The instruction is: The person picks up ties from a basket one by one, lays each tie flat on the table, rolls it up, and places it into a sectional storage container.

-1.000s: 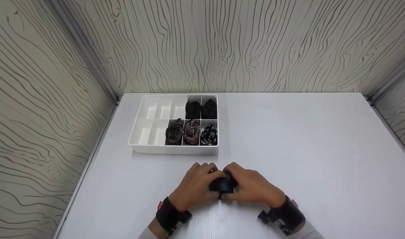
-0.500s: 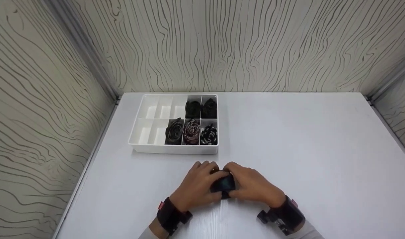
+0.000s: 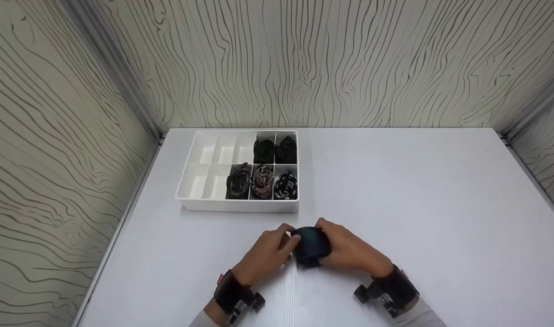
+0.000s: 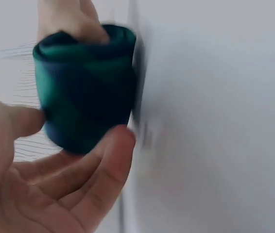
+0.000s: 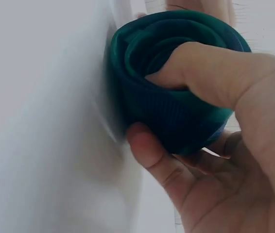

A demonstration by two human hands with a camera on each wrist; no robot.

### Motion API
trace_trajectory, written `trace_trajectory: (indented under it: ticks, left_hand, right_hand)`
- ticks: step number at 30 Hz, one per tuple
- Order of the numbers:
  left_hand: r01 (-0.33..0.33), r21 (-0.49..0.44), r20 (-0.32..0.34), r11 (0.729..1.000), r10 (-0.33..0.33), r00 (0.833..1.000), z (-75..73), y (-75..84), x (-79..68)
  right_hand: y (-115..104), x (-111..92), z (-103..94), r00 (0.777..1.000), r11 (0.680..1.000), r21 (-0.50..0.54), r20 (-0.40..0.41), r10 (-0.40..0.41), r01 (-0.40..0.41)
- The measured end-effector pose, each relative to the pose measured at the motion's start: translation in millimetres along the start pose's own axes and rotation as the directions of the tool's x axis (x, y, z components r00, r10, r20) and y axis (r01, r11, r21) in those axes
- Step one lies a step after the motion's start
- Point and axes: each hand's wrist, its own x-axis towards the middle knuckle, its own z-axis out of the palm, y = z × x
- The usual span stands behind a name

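Observation:
A dark green and navy rolled necktie (image 3: 312, 244) is between my two hands, over the near middle of the white table. My right hand (image 3: 349, 247) grips it from the right; in the right wrist view the thumb reaches into the coil (image 5: 176, 116) and the fingers curl round the outside. From the left, my left hand (image 3: 265, 254) holds its thumb and fingertips at the roll's edge. In the left wrist view the left thumb meets the side of the roll (image 4: 86, 97), with a fingertip at its lower end.
Beyond the hands stands a white divided tray (image 3: 240, 205). Several dark patterned rolled ties (image 3: 262, 181) fill its right-hand compartments; those on the left are bare. Wood-grain panels (image 3: 277, 63) wall the table at the back and sides.
The rolled necktie has turned and shifted slightly right, and more of it shows. My left hand has eased back to the left edge of the roll, while the right keeps its grip.

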Motion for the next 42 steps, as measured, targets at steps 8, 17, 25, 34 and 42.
trace_trajectory:
  ticks: [8, 17, 25, 34, 42]
  left_hand:
    - [0.098, -0.256, 0.035, 0.962, -0.092, 0.995, 6.9, -0.7, 3.3]
    - [0.122, -0.343, 0.026, 0.932, -0.120, 0.992, 4.4, 0.9, 3.0]
    - [0.029, -0.369, -0.077, 0.929, -0.062, 0.995, -1.8, 4.2, 2.5]
    - [-0.063, -0.409, -0.162, 0.910, -0.005, 0.987, -4.4, 8.3, 2.3]
    - [-0.070, -0.405, -0.214, 0.911, -0.020, 0.977, -4.4, 9.6, 2.3]
  right_hand:
    - [-11, 2, 2.5, 0.990, 0.996, -0.031, -0.117, -0.082, 0.079]
    - [-20, 6, 13.6, 0.921, 0.949, -0.179, -0.250, -0.299, 0.259]
    - [-25, 8, 12.8, 0.928, 0.968, -0.052, -0.275, -0.251, 0.246]
    - [-22, 8, 2.8, 0.980, 0.956, 0.259, -0.176, -0.096, 0.140]
    - [-21, 11, -1.3, 0.966, 0.921, 0.349, -0.244, -0.087, 0.172]
